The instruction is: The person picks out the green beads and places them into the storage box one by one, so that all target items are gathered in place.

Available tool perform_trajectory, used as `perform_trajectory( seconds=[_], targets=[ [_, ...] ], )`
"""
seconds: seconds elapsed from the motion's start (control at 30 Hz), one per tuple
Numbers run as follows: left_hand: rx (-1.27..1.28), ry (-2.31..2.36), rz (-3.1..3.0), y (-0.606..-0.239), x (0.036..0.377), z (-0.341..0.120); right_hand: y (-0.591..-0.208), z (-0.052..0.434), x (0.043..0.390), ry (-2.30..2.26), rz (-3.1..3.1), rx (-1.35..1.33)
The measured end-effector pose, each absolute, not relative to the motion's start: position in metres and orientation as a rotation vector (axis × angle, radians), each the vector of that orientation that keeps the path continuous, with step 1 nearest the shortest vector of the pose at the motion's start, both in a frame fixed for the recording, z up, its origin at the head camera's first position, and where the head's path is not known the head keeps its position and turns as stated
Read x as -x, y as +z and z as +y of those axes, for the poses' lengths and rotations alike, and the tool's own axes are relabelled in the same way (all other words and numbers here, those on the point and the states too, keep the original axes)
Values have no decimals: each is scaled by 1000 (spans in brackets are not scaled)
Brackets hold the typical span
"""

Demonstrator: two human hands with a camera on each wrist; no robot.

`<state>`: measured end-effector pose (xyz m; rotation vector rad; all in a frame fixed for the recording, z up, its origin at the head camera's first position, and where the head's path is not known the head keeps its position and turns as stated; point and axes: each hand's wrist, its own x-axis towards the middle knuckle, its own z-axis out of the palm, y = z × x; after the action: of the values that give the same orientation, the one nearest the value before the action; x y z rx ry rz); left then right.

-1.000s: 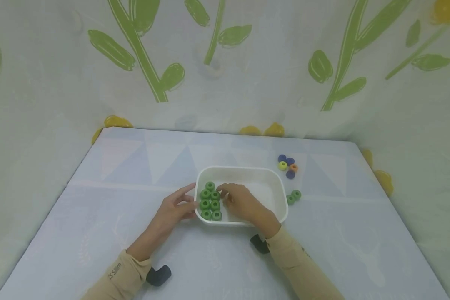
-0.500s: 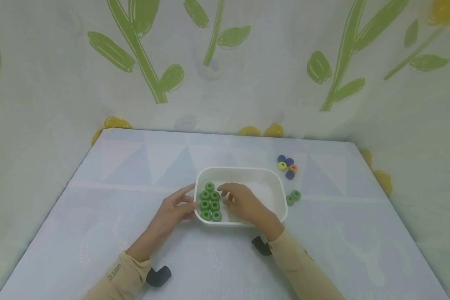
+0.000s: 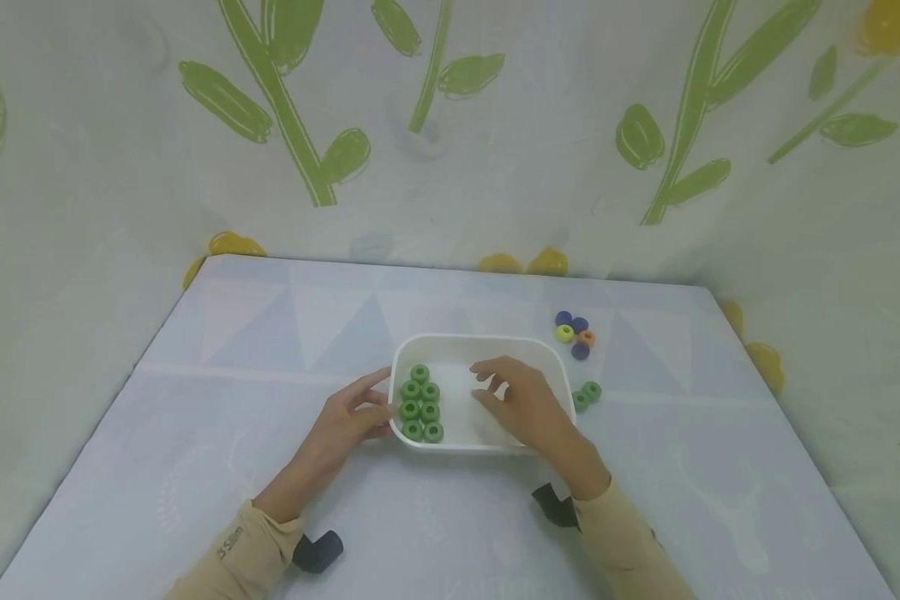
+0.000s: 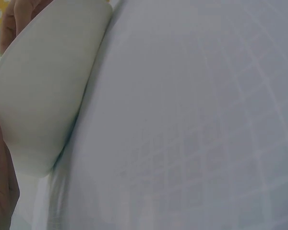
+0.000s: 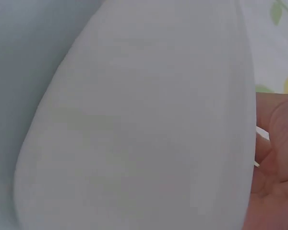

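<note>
A pale table (image 3: 232, 417) carries a white tray (image 3: 495, 342) at its middle. The left hand (image 3: 345, 425) rests relaxed fingers against the tray's left wall; the right hand (image 3: 521, 404) hovers over it, loosely spread, empty. Seven green rings (image 3: 420, 404) sit inside left: light, probably rigid and smooth, best pinched across the rim.

The left wrist view cuts off most of the white tub (image 4: 43, 91) — only its outer wall shows, and just a sliver of the left hand (image 4: 2, 187). The right wrist view is filled by the blurry tub wall, so the green rings (image 3: 420, 402) are hidden there. The right hand (image 3: 521, 406) covers part of the tub floor.
</note>
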<state>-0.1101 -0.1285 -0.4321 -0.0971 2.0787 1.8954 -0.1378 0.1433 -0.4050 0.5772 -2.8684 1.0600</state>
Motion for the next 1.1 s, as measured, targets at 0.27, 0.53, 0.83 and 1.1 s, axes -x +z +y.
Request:
perform_trajectory(
  seconds=[0.27, 0.53, 0.83, 1.1],
  targets=[
    [108, 1883, 2088, -432, 110, -127, -404, 188, 133, 1157, -2579, -439],
    [110, 1878, 2097, -433, 110, -127, -404, 224, 129, 1070, -2536, -205],
    [103, 1877, 2101, -432, 109, -127, -415, 242, 128, 1056, -2608, 65],
    [92, 1886, 2092, -432, 110, -128, -431, 254, 131, 1056, -2639, 163]
  ],
)
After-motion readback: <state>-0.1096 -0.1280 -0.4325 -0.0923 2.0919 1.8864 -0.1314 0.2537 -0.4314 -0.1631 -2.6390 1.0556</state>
